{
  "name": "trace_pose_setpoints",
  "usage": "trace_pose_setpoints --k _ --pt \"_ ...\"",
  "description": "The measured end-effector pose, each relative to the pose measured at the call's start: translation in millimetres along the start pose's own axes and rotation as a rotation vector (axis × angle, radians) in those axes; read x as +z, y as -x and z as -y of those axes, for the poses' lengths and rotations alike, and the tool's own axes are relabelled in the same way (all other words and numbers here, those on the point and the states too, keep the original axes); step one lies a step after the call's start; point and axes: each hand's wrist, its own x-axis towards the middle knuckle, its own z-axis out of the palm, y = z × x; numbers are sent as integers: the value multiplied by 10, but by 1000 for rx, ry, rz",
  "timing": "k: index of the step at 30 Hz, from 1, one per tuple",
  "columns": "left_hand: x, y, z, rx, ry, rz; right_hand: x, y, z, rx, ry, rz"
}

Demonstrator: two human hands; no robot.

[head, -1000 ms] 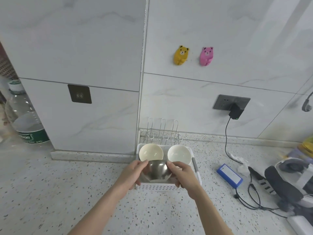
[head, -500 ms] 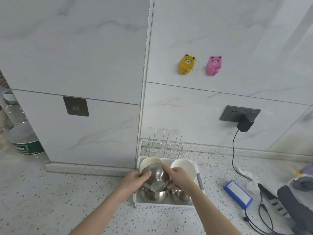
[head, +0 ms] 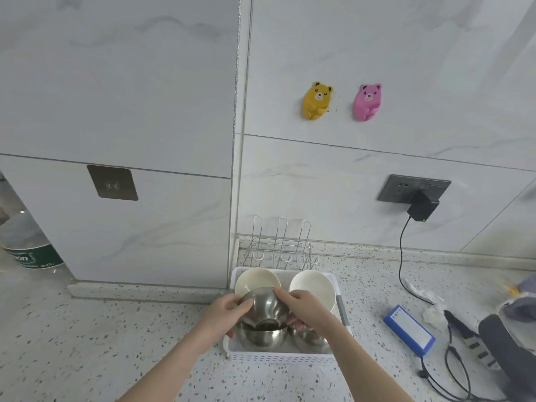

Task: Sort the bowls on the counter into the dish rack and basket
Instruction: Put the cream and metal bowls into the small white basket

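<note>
A white plastic basket (head: 281, 358) stands on the speckled counter. Two white bowls, one on the left (head: 255, 278) and one on the right (head: 313, 285), lean in its back half. Two steel bowls, left (head: 261, 338) and right (head: 309, 339), sit in its front half. My left hand (head: 224, 314) and my right hand (head: 304, 310) hold a third steel bowl (head: 266, 307) by its rim, tilted with its base toward me, just above the left steel bowl. A wire dish rack (head: 280, 250) stands behind the basket against the wall with nothing in it.
A water bottle (head: 27, 245) stands at the far left. Right of the basket lie a blue box (head: 409, 329), a black cable (head: 401, 256) from a wall charger (head: 422, 208), and dark devices (head: 504, 352) at the right edge. A wall corner juts out left of the rack.
My hands lifted the steel bowl from the basket's front and tipped it up over the left steel bowl. The camera view tilted upward and shifted.
</note>
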Motion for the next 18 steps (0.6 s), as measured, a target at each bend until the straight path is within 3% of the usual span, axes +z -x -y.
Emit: trace_pose_setpoints --k 12,18 --pt "29 -38 180 67 -45 21 0 117 -26 16 34 22" --pt "37 -35 212 78 39 19 12 185 -36 -12 2 6"
